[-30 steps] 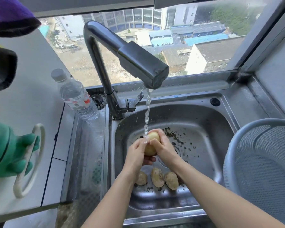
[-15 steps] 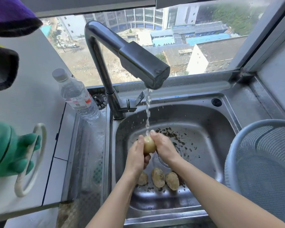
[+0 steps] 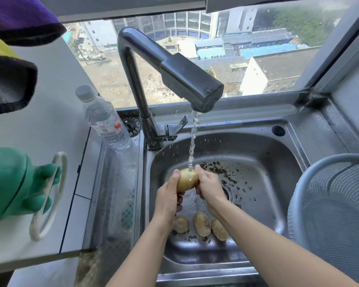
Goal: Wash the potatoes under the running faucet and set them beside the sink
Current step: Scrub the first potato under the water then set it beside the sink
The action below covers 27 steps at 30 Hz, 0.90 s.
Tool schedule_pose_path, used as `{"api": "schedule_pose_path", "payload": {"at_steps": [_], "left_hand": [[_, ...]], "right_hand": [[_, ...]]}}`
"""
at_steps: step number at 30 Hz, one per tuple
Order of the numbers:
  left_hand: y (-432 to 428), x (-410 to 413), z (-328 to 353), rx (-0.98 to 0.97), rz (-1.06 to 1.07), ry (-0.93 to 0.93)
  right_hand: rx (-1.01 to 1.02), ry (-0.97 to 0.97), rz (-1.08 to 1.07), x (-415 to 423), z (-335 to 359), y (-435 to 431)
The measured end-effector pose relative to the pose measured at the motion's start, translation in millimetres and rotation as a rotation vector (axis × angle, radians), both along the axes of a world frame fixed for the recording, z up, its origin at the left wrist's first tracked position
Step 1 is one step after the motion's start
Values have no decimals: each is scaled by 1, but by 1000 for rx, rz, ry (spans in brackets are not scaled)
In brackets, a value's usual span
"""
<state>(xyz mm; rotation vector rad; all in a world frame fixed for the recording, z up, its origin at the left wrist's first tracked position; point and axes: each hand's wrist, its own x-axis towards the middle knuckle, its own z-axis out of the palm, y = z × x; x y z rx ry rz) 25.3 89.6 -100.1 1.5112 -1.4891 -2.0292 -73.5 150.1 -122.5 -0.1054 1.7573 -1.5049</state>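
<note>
A pale yellow potato [image 3: 187, 180] is held in the steel sink [image 3: 263, 183] under the water stream [image 3: 192, 141] falling from the dark faucet [image 3: 182, 79]. My left hand [image 3: 168, 195] grips its left side and my right hand [image 3: 208, 186] grips its right side, fingers curled around it. Three dirtier potatoes lie on the sink floor near the front: one [image 3: 181, 224] partly behind my left forearm, one [image 3: 202, 223] in the middle, one [image 3: 219, 229] beside my right forearm.
Dark peel scraps [image 3: 226, 177] litter the sink floor around the drain. A grey mesh colander [image 3: 336, 214] stands on the right. A plastic water bottle [image 3: 106, 121] stands on the left draining board [image 3: 118, 193]. Green rubber gloves [image 3: 15, 183] hang at the left.
Both hands have turned and rubbed the potato under the stream; more of its length shows between them now. The three potatoes below have not moved.
</note>
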Motion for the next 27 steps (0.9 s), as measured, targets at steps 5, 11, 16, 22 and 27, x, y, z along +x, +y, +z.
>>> {"api": "schedule_pose_path", "payload": {"at_steps": [5, 11, 16, 22, 27], "left_hand": [[-4, 7, 5, 233, 203, 102], [2, 4, 14, 492, 196, 87], [9, -2, 12, 317, 117, -3], [10, -1, 12, 310, 85, 21], [11, -2, 9, 228, 25, -15]], "right_hand": [[-146, -90, 110, 9, 16, -16], [-267, -164, 229, 18, 16, -12], [-377, -345, 138, 14, 10, -8], [-395, -388, 125, 6, 12, -5], [-322, -318, 146, 5, 16, -9]]}}
